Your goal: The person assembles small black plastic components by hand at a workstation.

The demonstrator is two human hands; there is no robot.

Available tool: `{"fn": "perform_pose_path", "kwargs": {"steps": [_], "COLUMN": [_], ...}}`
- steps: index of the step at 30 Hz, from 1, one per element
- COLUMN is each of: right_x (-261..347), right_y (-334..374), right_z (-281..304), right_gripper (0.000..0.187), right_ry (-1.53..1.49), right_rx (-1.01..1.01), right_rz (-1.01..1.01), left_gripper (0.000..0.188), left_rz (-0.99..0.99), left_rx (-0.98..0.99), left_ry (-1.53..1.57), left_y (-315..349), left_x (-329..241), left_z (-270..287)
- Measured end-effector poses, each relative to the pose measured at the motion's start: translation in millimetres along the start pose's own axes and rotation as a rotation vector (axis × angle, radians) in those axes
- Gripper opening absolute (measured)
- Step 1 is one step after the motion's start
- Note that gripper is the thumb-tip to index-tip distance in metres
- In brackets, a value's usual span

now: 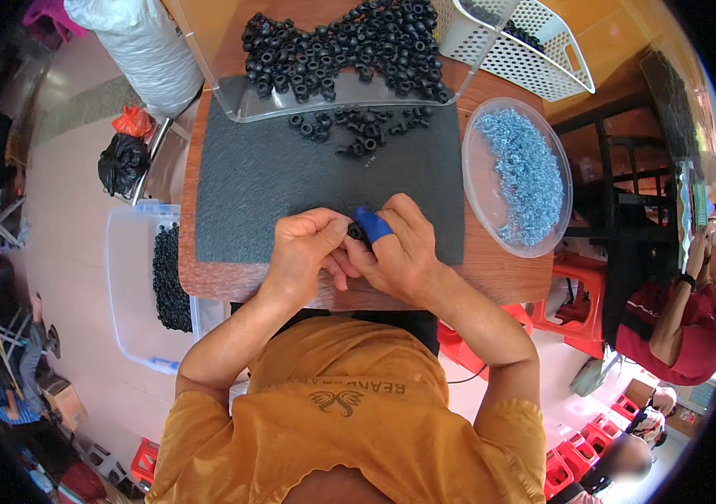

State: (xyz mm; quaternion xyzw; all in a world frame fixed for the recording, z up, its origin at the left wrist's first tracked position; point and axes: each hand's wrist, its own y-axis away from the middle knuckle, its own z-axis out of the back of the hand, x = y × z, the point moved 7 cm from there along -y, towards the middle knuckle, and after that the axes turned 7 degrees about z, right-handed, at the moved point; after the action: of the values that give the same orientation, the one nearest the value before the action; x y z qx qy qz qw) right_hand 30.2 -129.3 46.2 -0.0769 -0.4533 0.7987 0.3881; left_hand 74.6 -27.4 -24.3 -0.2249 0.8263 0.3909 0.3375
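Over the near edge of a dark grey mat, my two hands meet fingertip to fingertip. A small black round part shows between them, gripped by my right hand, which wears a blue finger cover on one finger. My left hand is closed in a pinch against the same spot; whatever its fingertips hold is hidden. Farther up the mat lie several loose black ring-shaped parts. Behind them, a clear tray contains a large heap of similar black parts.
Right of the mat stands a round clear tub of small light-blue translucent pieces. A white perforated basket is at the back right. Low on the left sits a clear bin with black parts. Red stools and another person are at right.
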Motion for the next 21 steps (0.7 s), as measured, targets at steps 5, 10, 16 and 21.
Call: {"fn": "perform_pose_path", "kwargs": {"steps": [5,10,16,21], "right_x": [-19.9,-79.1,-214.0,-234.7], "right_y": [-17.2,-55.7,-81.4,-82.9], "right_z": [32.0,108.6,172.5,167.8], "right_gripper": [0.025,0.025,0.028,0.028], "right_ry": [0.126,0.573,0.936,0.984], "right_rx": [0.064,-0.046,0.083,0.053], "right_rz": [-0.063,0.044,-0.274,-0.274], "left_gripper": [0.023,0.014,0.028,0.037], "left_rz": [-0.055,-0.52,-0.987,-1.089], "left_rx": [-0.067,-0.351,-0.387,-0.364], "left_ry": [-0.097,-0.626,-1.201,-1.331], "left_y": [2.0,3.0,-10.4,-20.9], "left_x": [-13.6,-60.0,-95.4,-88.8], "left_z": [5.5,20.8,-15.2,-27.9]}}
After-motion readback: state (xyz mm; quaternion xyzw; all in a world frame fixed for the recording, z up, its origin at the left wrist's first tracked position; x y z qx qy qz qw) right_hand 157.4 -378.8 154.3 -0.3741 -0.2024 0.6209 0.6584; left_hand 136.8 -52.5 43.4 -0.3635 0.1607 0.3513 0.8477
